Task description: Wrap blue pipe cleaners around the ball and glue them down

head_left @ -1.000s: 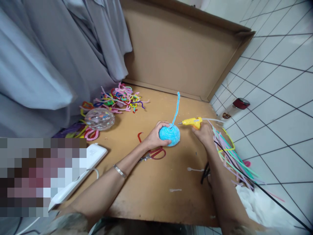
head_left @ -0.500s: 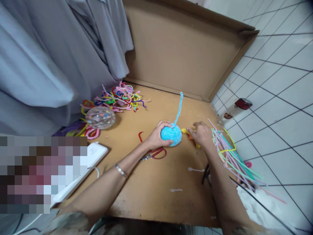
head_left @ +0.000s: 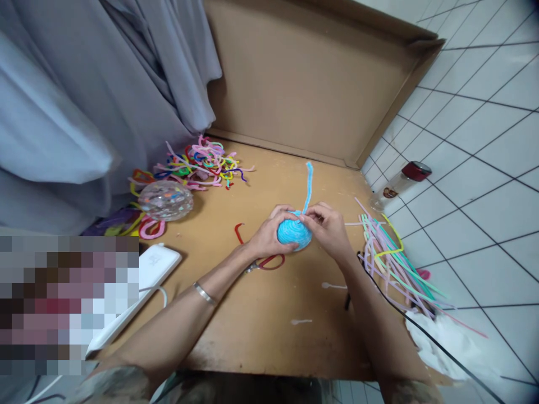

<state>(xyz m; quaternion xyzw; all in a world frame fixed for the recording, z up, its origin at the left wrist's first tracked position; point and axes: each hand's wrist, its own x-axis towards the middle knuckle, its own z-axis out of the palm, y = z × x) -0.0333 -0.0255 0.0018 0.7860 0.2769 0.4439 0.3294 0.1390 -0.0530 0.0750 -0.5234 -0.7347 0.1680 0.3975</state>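
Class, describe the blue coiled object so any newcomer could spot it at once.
Find the brown table before the tall cardboard panel. Near its middle, the left grip cups a rounded blue object, with the right grip at its top. Unlike the nearby red-handled scissors, it is ringed with coils, with one blue strand sticking out.

The left hand [head_left: 267,237] covers one side of the blue ball [head_left: 293,234], and its wrist hides part of the scissors [head_left: 254,267]. The right hand [head_left: 330,225] screens the foot of the blue strip [head_left: 309,188] from me; coarse squares [head_left: 63,306] mask whatever lies beside the long white device [head_left: 156,261].
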